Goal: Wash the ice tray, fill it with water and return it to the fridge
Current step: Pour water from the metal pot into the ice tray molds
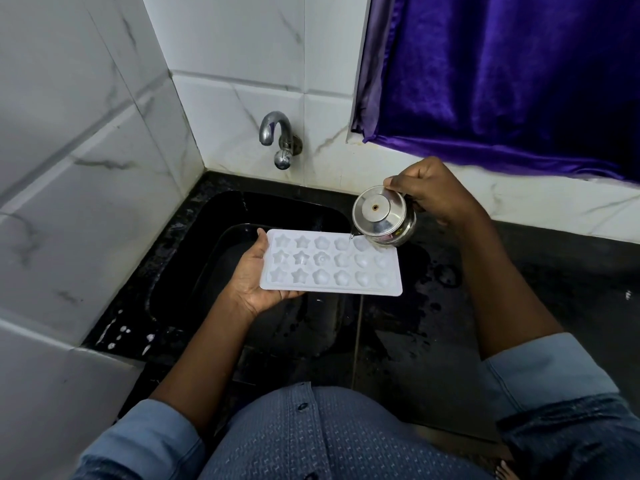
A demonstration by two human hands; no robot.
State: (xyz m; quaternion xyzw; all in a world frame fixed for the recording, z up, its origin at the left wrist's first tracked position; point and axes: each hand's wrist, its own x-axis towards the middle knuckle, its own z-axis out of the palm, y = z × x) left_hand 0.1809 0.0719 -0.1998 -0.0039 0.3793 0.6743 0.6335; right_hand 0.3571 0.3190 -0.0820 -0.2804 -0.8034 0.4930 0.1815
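We stand in a corner of white marble-patterned wall tiles (86,133), in front of a black rectangular sink (277,209) set into a wet black stone counter (450,306). Behind the sink a curved chrome tap (277,136) comes out of the wall, and no water is visible under it. Behind and to the right of the sink hangs a purple velvet curtain (502,81).

We judge that washing is finished and the filling step is in hand. The white plastic ice tray with star and flower moulds (330,263) is held almost level above the right part of the sink. Our left hand (254,275) carries it at its left short edge, palm up, with the thumb on the rim and the fingers underneath. Our right hand (433,192), above the counter just right of the sink, has its fingers curled round the handle of a small steel lidded pot (381,216). The pot is tilted and a thin stream of water (351,236) falls into a mould in the far row.

The next move calls for carrying the stream from mould to mould while the tray stays level. Which moulds already hold water we cannot tell. Both forearms are bare, and the right wrist is bent towards the sink.
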